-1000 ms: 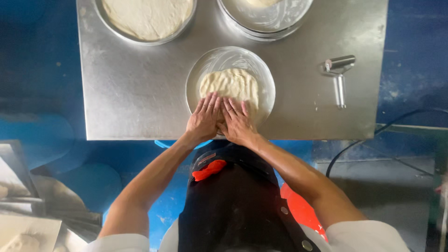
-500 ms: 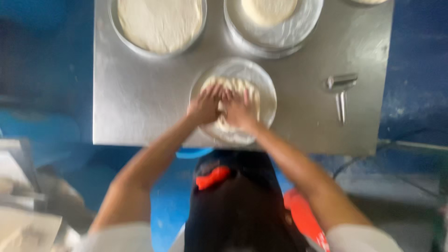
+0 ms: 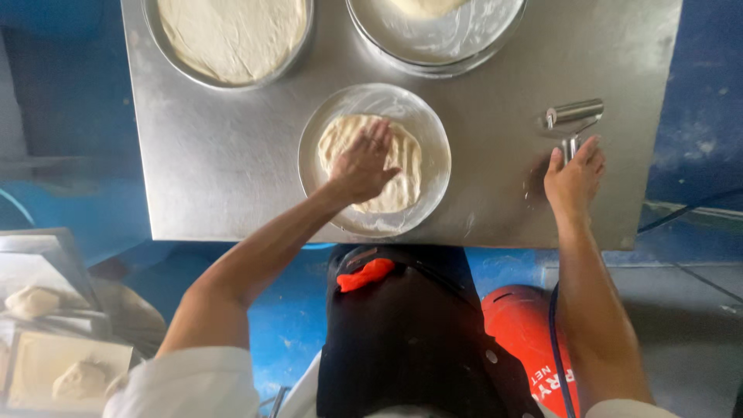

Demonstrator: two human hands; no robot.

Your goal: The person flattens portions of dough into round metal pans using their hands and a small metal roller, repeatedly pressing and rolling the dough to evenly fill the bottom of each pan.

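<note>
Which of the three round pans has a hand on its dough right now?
The small front pan; the left hand lies flat on its dough.

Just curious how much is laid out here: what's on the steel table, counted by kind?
Round pans: 3 (one under the left hand at, one far left, one far right)
Dough sheets in those pans: 3 ()
Metal roller, at the right hand: 1
Total: 7
</note>
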